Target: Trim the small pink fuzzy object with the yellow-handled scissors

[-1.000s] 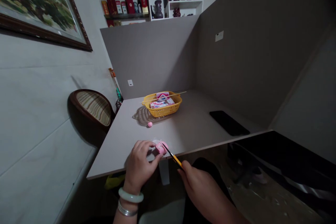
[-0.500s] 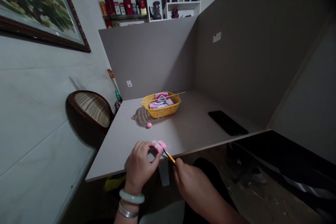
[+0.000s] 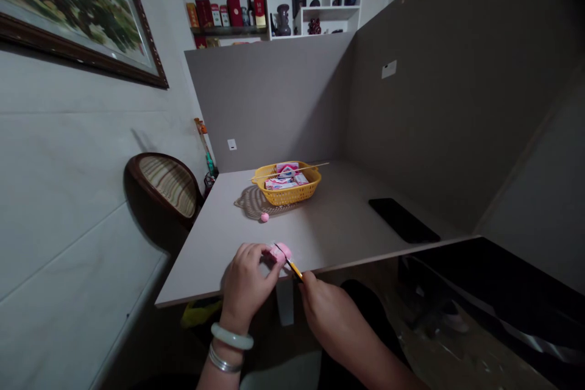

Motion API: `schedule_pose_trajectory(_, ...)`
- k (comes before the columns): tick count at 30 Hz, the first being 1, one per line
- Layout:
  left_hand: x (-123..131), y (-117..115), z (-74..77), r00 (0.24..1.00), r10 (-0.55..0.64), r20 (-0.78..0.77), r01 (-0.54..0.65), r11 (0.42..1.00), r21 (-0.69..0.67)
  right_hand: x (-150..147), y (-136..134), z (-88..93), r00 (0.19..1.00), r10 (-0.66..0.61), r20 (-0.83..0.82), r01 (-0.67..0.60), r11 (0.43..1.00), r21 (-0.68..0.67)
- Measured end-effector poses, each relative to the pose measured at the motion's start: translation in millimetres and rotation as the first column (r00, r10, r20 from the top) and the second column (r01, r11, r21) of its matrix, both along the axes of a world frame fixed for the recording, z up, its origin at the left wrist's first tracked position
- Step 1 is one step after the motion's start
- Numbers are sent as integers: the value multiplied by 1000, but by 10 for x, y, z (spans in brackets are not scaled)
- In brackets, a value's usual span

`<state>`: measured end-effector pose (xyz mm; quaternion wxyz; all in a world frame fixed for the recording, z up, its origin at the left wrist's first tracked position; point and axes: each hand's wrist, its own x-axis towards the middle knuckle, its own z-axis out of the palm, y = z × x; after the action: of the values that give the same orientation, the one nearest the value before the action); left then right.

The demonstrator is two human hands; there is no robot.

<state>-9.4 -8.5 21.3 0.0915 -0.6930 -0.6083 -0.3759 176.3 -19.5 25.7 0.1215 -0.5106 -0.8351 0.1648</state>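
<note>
Pink lump, desk front edge: left hand pinches it, right hand grips yellow-handled tool touching it.

Readable text: none
Red and gold box on the shelf, near twelve o'clock: marks on its front, too small to read
White and red boxes, same shelf, between eleven and twelve: printed fronts, wording unreadable
Packets in the yellow basket, twelve o'clock: pink, white and blue print, words not legible
</note>
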Motion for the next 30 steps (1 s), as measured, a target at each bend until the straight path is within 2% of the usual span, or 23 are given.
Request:
schedule_pose_trajectory(5, -5, 3, -10, 1000, -7, 22, 7, 1000, -10, 144, -68, -1, 1000, 25, 4, -25, 999, -28)
schedule_pose_trajectory(9, 11, 3, -3, 998, -38, 52, 39, 999, -13, 95, -17, 10, 1000, 11, -25, -11, 1000, 3)
schedule_pose_trajectory(12, 5, -2, -8, 998, -15, 53, 15, 1000, -14, 72, 16, -2, 999, 21, -50, -22, 1000, -5)
schedule_pose_trajectory(17, -6, -4, -17, 999, -5, 36, 5, 1000, -7, 188, -44, -47, 999, 29, -13, -30, 999, -26)
schedule_pose_trajectory(23, 10, 11, -14, 1000, 12, 24, -12, 1000, -1, 112, 14, 17, 999, 12, -43, -11, 1000, 9)
schedule_pose_trajectory(30, 5, -16, -3, 1000, -9, 7, 9, 1000, -3, 144, -61, -42, 998, 11, -55, -13, 999, -34)
